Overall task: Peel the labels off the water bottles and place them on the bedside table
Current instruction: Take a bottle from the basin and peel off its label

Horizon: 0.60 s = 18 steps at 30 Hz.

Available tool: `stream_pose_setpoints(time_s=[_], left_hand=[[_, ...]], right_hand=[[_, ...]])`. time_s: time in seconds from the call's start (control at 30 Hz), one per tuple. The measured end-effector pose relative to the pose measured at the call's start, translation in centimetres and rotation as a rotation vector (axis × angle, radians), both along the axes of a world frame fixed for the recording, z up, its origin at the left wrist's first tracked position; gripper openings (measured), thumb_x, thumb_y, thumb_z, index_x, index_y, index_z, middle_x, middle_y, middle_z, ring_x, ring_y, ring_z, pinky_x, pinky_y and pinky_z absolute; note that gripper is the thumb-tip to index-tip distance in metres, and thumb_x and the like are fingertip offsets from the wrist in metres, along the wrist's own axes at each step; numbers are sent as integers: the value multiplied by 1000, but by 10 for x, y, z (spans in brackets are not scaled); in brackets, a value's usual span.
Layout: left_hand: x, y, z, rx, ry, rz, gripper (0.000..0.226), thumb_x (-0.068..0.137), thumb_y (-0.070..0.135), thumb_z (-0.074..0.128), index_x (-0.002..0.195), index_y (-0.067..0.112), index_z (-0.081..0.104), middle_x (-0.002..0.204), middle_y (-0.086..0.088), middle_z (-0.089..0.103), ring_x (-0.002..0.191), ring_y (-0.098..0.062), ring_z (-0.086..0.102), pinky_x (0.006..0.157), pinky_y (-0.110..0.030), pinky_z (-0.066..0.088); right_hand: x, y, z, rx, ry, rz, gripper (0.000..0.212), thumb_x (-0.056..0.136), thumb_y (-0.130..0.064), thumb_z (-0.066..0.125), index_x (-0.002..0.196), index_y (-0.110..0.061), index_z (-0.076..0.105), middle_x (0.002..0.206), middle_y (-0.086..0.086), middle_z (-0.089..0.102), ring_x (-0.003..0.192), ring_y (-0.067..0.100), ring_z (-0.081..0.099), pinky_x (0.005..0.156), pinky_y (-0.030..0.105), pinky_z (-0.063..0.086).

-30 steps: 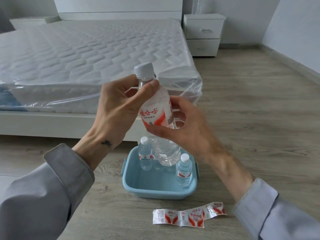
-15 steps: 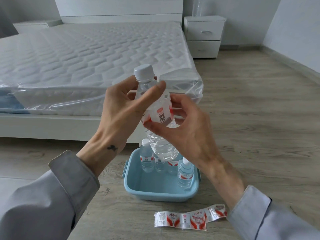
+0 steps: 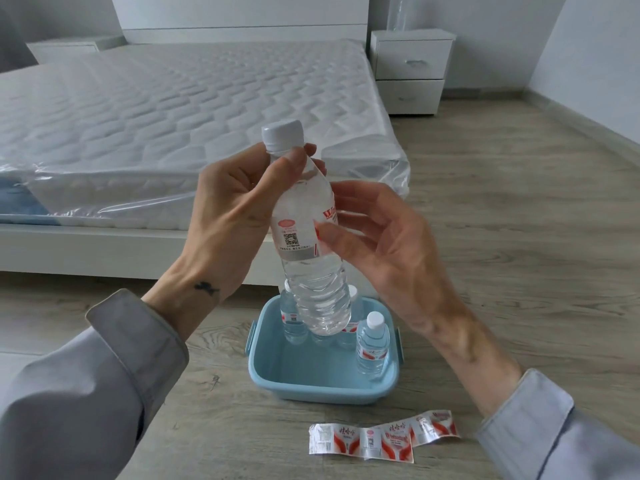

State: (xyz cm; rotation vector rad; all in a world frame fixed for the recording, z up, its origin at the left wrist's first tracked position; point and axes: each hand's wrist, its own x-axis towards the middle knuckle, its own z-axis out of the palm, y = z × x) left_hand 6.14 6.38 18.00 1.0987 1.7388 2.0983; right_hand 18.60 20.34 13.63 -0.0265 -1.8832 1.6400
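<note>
My left hand (image 3: 228,216) grips a clear water bottle (image 3: 311,271) by its neck, just under the white cap, and holds it upright above the blue tub (image 3: 322,386). The bottle's white and red label (image 3: 294,237) faces me with its QR code. My right hand (image 3: 381,244) is beside the bottle, thumb tip pressed on the label's right part, fingers spread. Several labelled bottles stand in the tub, one at its right side (image 3: 372,344). A peeled label strip (image 3: 381,438) lies flat on the floor in front of the tub. The white bedside table (image 3: 410,69) stands far back right.
A bed with a plastic-wrapped mattress (image 3: 190,116) fills the left and middle background. Grey wood floor (image 3: 519,237) stretches right toward the wall. A clear bottle-like object (image 3: 398,12) stands on the bedside table top.
The bottle has been turned in my hands, so the QR code side now faces me instead of the red logo. My right hand's fingers have opened away from the bottle.
</note>
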Motion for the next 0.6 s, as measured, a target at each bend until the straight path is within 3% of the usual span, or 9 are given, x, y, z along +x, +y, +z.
stream_pose_setpoints(time_s=[0.2, 0.3, 0.37, 0.47, 0.6], left_hand=[[-4, -3, 0, -2, 51, -37, 30, 101, 31, 67, 118, 8, 76, 115, -14, 80, 100, -27, 75, 84, -44, 62], [-6, -5, 1, 9, 57, -75, 36, 98, 33, 64, 121, 8, 76, 119, -15, 79, 109, -33, 75, 91, -50, 62], [-5, -5, 0, 9, 62, -92, 36, 101, 30, 63, 125, 5, 74, 123, -16, 78, 115, -37, 74, 94, -51, 61], [-4, -4, -1, -1, 49, -78, 35, 105, 25, 58, 129, 2, 70, 127, -14, 77, 117, -34, 75, 94, -48, 62], [1, 1, 3, -94, 106, 51, 33, 94, 44, 73, 116, 21, 80, 132, -2, 73, 118, -28, 74, 91, -55, 64]], right_hand=[[0, -2, -1, -62, 55, -6, 42, 80, -29, 91, 115, -25, 68, 120, 4, 78, 116, 24, 75, 101, 52, 59], [-1, 0, -1, -79, 3, 25, 57, 80, -26, 89, 130, -20, 64, 125, 4, 77, 120, 22, 73, 105, 51, 58], [-1, 0, 1, -87, -56, 85, 62, 81, -31, 88, 136, -18, 63, 125, 4, 78, 120, 22, 74, 106, 51, 57], [-1, -4, 3, -68, -58, 58, 55, 76, -45, 90, 124, -25, 72, 118, 1, 81, 113, 22, 77, 104, 51, 57], [-5, -11, 0, -31, -17, -104, 55, 71, -35, 95, 121, -24, 73, 111, -6, 82, 106, 14, 78, 101, 41, 60]])
